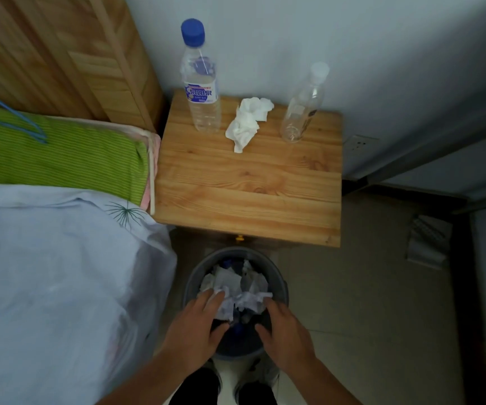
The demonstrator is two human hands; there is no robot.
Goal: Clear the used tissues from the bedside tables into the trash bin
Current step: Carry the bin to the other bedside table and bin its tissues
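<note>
Your left hand [198, 325] and right hand [284, 331] released, fingers loose over trash bin [189, 287]. Lift clear; pinch crumpled tissues [247, 122] on counter [247, 194], avoid bottles.

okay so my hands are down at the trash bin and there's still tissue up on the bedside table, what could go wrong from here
1. The crumpled tissue lies between two upright bottles, the blue-capped bottle and the clear empty bottle; a hasty reach could topple either.
2. The trash bin looks nearly full of paper, so more tissue may spill onto the floor.
3. Your left hand and right hand touch used tissue.
</note>
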